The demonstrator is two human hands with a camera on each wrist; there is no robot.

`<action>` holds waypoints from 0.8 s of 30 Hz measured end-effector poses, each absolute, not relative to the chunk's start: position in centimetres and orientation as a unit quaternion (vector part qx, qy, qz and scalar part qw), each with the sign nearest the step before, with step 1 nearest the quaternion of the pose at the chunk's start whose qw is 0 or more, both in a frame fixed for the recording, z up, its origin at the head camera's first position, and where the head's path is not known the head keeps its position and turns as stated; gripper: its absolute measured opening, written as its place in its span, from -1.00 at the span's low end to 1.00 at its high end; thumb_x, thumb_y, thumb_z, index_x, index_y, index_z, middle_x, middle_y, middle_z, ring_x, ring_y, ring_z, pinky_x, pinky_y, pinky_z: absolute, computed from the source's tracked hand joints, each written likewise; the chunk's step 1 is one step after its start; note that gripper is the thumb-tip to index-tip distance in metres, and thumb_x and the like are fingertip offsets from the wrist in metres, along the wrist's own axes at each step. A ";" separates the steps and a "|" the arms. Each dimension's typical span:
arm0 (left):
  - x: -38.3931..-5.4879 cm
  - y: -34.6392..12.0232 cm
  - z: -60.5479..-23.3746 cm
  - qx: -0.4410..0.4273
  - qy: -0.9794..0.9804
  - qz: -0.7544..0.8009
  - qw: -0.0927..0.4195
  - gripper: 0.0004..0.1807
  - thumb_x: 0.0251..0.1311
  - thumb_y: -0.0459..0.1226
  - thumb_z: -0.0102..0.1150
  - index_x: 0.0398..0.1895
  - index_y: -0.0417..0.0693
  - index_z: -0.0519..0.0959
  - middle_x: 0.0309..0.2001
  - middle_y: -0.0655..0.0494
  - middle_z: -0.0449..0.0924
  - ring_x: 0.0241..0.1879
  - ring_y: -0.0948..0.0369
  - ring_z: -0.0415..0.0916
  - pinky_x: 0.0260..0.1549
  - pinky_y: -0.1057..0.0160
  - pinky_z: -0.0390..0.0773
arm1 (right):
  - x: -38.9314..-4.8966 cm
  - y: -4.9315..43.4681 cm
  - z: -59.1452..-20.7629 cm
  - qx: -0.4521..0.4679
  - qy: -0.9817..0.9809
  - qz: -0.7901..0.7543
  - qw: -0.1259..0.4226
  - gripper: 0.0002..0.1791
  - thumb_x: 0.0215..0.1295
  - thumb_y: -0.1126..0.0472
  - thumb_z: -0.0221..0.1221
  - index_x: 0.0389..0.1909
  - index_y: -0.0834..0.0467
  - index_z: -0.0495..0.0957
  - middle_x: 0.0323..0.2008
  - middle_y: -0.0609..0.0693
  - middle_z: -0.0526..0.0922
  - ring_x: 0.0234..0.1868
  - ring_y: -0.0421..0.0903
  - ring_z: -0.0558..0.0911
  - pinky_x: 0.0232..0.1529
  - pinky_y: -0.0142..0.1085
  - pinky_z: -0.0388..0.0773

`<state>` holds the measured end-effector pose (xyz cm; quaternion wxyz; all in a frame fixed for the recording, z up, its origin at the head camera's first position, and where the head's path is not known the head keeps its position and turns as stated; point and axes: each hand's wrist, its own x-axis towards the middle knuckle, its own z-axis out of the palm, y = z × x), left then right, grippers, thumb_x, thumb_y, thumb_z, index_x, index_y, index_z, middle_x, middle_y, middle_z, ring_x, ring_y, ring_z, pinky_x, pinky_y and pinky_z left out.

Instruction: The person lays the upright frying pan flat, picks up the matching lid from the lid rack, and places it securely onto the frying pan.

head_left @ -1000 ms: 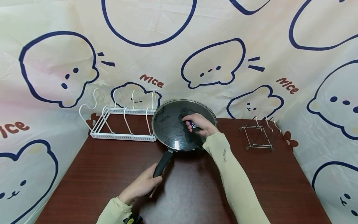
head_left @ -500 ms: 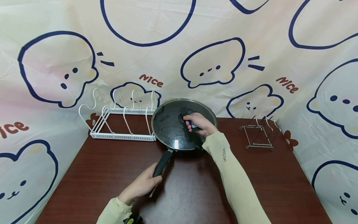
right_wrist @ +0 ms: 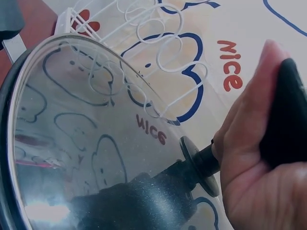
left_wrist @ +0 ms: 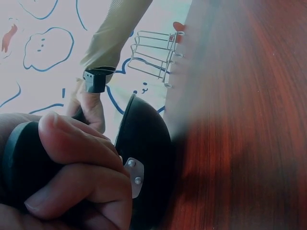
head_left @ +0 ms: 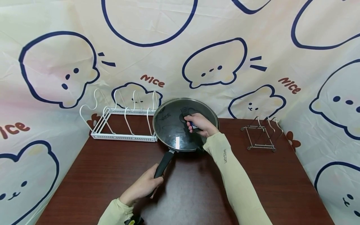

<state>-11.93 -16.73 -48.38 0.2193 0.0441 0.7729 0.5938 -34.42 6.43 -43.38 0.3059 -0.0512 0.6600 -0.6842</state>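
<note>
A black frying pan [left_wrist: 148, 129] stands at the middle of the table, its long black handle [head_left: 165, 162] pointing toward me. My left hand [head_left: 143, 184] grips that handle, fingers wrapped round it in the left wrist view. Over the pan lies a round glass lid [head_left: 174, 131] with a metal rim, seen at close range in the right wrist view. My right hand [head_left: 201, 125] holds the lid's black upright handle [right_wrist: 288, 120], which rises from a round disc base. Part of this handle is hidden by the fingers.
Left of the pan, a white wire rack [head_left: 123, 137] with upright loops stands close to the lid's edge. A small metal wire rack [head_left: 261, 147] sits at the back right of the brown table [head_left: 197, 193]. A patterned cloth backdrop [head_left: 168, 65] rises behind.
The far rim of the lid appears slightly higher than before. Both hands keep their grips and have barely moved; the racks stay where they were.
</note>
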 end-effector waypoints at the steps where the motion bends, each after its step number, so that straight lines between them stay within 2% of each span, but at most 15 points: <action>1: -11.9 -16.7 -48.4 0.044 0.772 0.595 0.220 -0.82 0.34 -0.44 -0.07 -0.05 -0.34 0.31 -0.64 0.08 0.37 -0.84 0.27 0.28 -0.80 0.30 0.39 | -34.4 6.4 -43.4 -0.050 0.660 -0.684 0.305 -0.73 0.63 0.16 -0.01 0.07 0.31 0.32 -0.56 -0.11 0.42 -0.66 -0.30 0.41 -0.60 -0.49 0.52; 7: -11.9 -16.7 -48.4 0.045 0.770 0.596 0.222 -0.81 0.35 -0.44 -0.07 -0.03 -0.34 0.31 -0.64 0.08 0.37 -0.84 0.26 0.28 -0.80 0.30 0.39 | -34.5 6.4 -43.4 -0.043 0.660 -0.684 0.306 -0.76 0.63 0.16 -0.01 0.04 0.28 0.33 -0.56 -0.11 0.42 -0.65 -0.29 0.40 -0.60 -0.48 0.51; 24: -12.0 -16.6 -48.3 0.043 0.770 0.599 0.218 -0.78 0.35 -0.44 -0.07 -0.01 -0.36 0.29 -0.63 0.05 0.38 -0.85 0.29 0.27 -0.81 0.32 0.39 | -34.4 6.5 -43.0 -0.041 0.659 -0.683 0.311 -0.64 0.64 0.17 -0.03 0.19 0.39 0.27 -0.56 -0.11 0.42 -0.66 -0.29 0.40 -0.60 -0.49 0.51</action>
